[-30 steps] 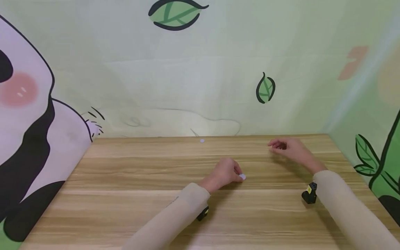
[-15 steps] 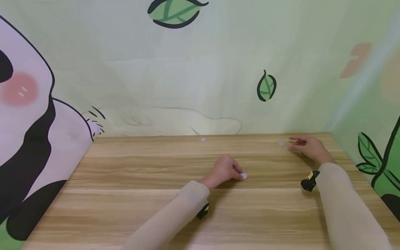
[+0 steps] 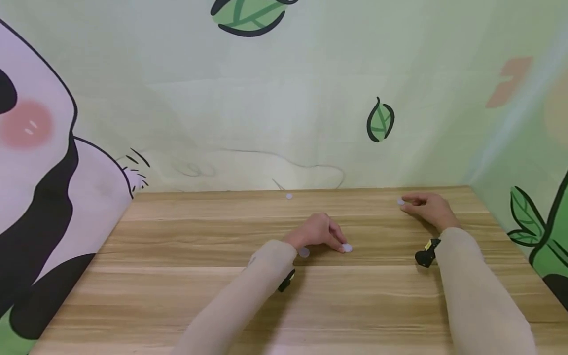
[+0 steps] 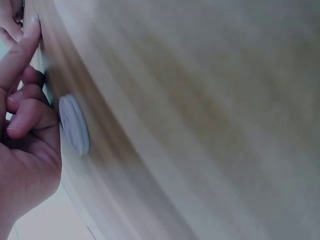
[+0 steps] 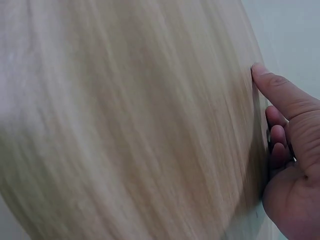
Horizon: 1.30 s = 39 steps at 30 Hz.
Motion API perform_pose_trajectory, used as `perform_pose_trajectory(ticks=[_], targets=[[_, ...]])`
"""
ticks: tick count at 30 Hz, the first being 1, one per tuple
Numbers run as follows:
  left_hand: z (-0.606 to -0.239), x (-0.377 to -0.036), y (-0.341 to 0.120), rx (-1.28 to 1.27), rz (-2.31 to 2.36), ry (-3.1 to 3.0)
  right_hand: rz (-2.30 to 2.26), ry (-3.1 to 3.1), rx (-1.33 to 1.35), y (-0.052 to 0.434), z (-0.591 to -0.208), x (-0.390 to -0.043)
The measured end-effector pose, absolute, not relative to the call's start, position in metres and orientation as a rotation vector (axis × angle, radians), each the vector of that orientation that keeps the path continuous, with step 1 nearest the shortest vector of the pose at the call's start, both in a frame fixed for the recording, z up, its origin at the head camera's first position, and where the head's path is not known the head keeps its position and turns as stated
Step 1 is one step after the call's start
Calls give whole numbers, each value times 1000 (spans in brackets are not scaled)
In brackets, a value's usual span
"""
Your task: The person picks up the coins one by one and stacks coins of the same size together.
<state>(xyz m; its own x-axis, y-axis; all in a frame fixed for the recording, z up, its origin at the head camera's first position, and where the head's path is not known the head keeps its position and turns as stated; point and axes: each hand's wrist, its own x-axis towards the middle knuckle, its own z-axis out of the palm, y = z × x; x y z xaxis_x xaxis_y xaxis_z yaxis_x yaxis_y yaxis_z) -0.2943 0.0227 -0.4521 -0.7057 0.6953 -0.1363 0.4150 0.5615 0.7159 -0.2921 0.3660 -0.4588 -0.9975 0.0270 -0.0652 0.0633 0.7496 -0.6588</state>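
My left hand is low over the middle of the wooden table, thumb and index finger pinching a small white disc. A second white disc lies beneath that wrist; in the left wrist view a white disc shows beside the curled fingers. Farther back on the right, my right hand has thumb and index finger at the edge of another white disc, pinching it. The right wrist view shows the thumb at the tabletop, its disc hidden.
One more white disc lies by the table's back edge, left of centre. The wooden table meets a printed cloth wall behind, with more of it on both sides. Black cameras hang at the wrists.
My right hand drew away to the right, uncovering its disc, then came back left to it. The left hand stays at its disc, and the disc under its wrist has come into view.
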Motion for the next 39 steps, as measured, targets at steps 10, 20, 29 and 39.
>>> perform_pose_trajectory(ticks=[10,20,29,39], targets=[[-453,-301,20,947,941,2327,-1099,2879,131,361,-458,-292],[-454,-297,22,1024,893,2336,-1103,2946,163,360,-465,-293],[-454,-295,25,1058,844,2363,-1083,2973,177,361,-467,-295],[-459,-295,25,1057,827,2409,-1104,2969,190,359,-466,-295]])
